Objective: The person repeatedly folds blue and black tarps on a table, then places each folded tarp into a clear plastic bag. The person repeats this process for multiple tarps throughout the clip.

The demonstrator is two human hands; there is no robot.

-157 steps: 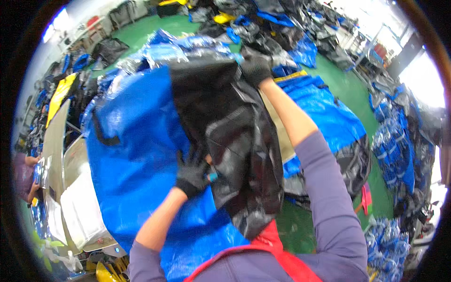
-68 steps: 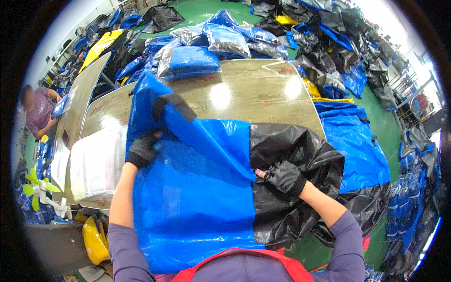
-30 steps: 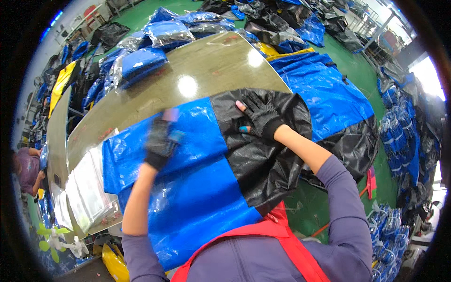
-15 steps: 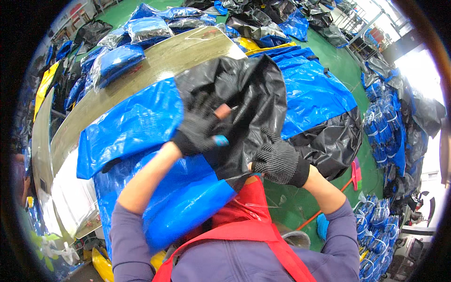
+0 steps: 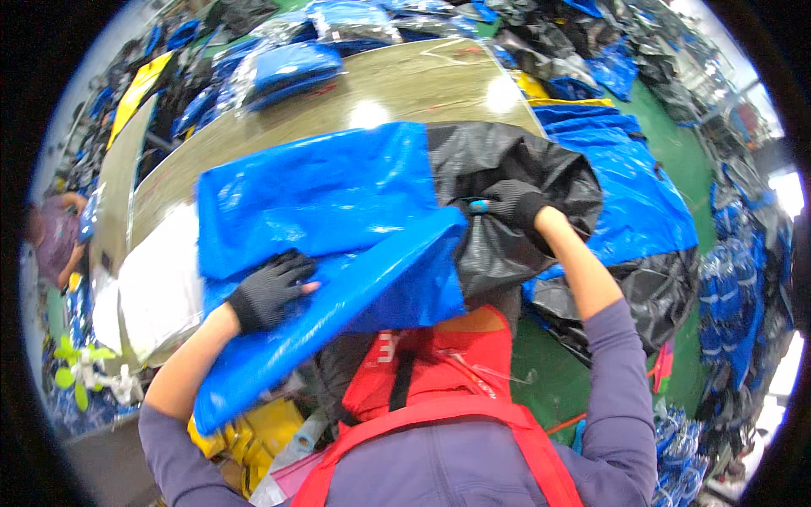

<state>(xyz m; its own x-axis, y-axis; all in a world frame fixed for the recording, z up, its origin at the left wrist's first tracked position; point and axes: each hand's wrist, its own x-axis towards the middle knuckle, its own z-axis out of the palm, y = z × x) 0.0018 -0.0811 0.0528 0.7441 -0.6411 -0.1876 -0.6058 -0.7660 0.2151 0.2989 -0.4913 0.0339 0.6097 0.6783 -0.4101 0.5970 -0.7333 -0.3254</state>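
A large blue-and-black tarpaulin piece lies across the table's near edge, its black end rounded and wrinkled. A blue flap of it is folded over at a slant and hangs down toward my lap. My left hand, in a black knit glove, rests on the blue part beside the flap with fingers stretched out. At the seam between blue and black, my right hand pinches the tarpaulin piece; its glove is black too, with light blue at the thumb tip. Its other fingertips are partly hidden.
Clear-wrapped blue packages line the far side of the table. Another blue-and-black piece lies at the right. Bundled blue goods stand along the right side. Yellow material sits low at left, near a small green fan. A person is at far left.
My left hand has moved left and down off the black part onto the blue. My right hand has gone up to the seam. The blue flap now lies slanted, and the view has shifted.
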